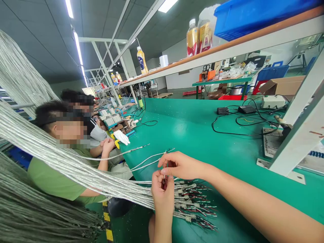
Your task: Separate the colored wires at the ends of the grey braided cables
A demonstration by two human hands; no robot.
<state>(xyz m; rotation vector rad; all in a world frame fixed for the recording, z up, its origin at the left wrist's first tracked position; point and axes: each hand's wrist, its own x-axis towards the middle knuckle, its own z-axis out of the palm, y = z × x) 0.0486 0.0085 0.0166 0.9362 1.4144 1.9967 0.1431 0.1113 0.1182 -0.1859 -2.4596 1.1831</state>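
Observation:
A thick bundle of silver braided cables [76, 165] hangs across the view from the left and ends on the bench in metal-ferruled ends with red, black and white wires [194, 204]. My left hand [162, 192] pinches a small dark cable end with a thin pin sticking up [164, 180]. My right hand [181, 165] is just above it, its fingertips closed on a thin grey cable [149, 160]. Its exact grip is partly hidden by the fingers. A co-worker's hand [108, 145] is further left, near the same cables.
A green bench mat [177, 128] runs into the distance, with foot pedals [222, 110], black cords and a white glove [121, 137] on it. Co-workers sit along the left. A metal shelf frame [298, 131] stands at the right, below a shelf of bottles.

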